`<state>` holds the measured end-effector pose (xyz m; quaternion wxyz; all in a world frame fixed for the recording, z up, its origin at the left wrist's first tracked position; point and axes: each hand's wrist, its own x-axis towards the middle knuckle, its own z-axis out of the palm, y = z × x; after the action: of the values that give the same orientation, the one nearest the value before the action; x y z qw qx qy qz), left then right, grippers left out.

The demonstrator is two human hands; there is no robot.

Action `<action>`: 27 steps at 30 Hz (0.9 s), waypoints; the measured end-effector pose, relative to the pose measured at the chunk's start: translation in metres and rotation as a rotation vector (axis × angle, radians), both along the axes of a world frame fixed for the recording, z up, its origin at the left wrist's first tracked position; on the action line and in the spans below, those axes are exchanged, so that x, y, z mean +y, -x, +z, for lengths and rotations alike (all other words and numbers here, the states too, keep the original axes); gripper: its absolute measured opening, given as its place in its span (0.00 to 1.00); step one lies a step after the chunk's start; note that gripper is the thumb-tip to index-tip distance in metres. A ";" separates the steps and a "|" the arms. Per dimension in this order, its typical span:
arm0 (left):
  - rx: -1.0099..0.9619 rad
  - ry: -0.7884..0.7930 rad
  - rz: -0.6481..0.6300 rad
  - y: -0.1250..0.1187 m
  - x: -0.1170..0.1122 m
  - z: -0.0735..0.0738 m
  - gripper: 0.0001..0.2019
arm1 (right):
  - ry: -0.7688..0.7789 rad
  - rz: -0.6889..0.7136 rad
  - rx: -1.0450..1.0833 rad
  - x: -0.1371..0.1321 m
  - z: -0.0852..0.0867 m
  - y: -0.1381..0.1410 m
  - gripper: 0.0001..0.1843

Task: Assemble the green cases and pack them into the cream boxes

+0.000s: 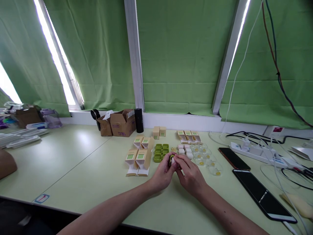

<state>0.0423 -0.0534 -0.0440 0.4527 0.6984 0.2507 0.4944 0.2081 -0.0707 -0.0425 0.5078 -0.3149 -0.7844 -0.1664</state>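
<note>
My left hand (162, 174) is closed around a small rounded green piece with a white part (171, 160). The fingertips of my right hand (192, 174) pinch at the same piece from the other side, and the fingers cover most of it. Just behind my left hand sit several green square cups (158, 151) in two columns. Next to them lie small yellowish pieces (173, 149), then several white and pinkish cylinders (181, 151). Clear plastic covers with yellow spots (200, 162) spread to the right. Open cream cartons with green labels (140, 156) stand on the left.
Further cartons (188, 137) and two small boxes (156, 132) stand farther back. Brown cardboard boxes (122, 124) and a black cylinder (139, 120) are by the wall. Two phones (262, 192), a power strip (259, 155) and cables lie right. Someone's bare arm (7, 164) shows at the left edge.
</note>
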 end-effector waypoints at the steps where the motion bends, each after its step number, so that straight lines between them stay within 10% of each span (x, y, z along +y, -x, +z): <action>1: -0.006 0.003 -0.003 0.000 0.001 0.000 0.25 | -0.003 0.004 0.005 0.000 0.000 0.000 0.21; 27: -0.230 0.303 -0.304 0.009 -0.005 0.016 0.40 | 0.261 0.167 0.186 0.003 -0.008 -0.001 0.25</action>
<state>0.0330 -0.0583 -0.0281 0.6470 0.5915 0.1606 0.4535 0.2093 -0.0676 -0.0506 0.5452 -0.3258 -0.7723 0.0096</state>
